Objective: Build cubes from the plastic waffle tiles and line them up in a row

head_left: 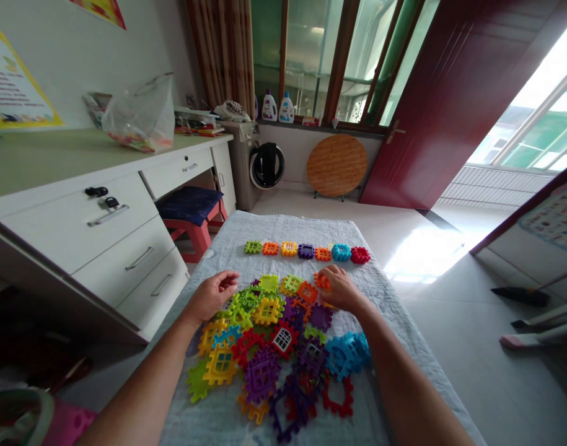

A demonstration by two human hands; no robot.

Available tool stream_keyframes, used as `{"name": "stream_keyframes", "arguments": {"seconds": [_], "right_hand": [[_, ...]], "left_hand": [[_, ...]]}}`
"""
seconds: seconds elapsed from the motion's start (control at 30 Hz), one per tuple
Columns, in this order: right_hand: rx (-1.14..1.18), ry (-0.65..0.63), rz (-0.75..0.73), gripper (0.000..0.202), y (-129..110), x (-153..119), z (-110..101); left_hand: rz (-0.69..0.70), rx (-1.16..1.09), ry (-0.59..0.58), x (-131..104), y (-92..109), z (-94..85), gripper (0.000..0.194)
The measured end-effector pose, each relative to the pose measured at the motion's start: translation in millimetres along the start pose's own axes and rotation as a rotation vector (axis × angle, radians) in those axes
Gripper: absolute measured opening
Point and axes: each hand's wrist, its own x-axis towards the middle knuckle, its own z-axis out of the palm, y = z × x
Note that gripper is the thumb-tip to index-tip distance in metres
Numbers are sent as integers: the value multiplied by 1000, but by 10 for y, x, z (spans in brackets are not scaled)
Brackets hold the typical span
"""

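Note:
A heap of interlocking plastic building blocks [267, 311], square with notched edges in green, yellow, orange, red, purple and blue, covers the middle of the cloth-topped table [264, 226]. My right hand [339, 290] is at the heap's far right edge, its fingers closed on an orange block [321, 282], which they partly hide. Resting by the far left edge of the heap, my left hand [212, 297] has loosely bent fingers, apart from the thumb, with nothing seen in them. Beyond both hands, several blocks stand in a row, from a green block [253, 247] to a red block [360, 254].
On the left is a white desk [111, 167] bearing a plastic bag [141, 114]. A stool [193, 210] stands beside it. A washing machine [246, 161], a round wooden tabletop [336, 164] and a dark red door [432, 93] are at the back.

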Motion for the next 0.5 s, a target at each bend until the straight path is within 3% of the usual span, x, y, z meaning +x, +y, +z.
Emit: {"name": "stream_keyframes", "arguments": {"seconds": [0.17,0.27,0.5], "right_hand": [[-65,11,60,34,-79,-53,-90],[-32,50,-28,29,-222,-63,-112],[-14,-16,-116,16,-434,-57,-75]], "left_hand": [[12,18,-4,8,-19,0,43],[13,23,1,7,-18,1,43],[21,22,5,6,-12,-1,43]]}}
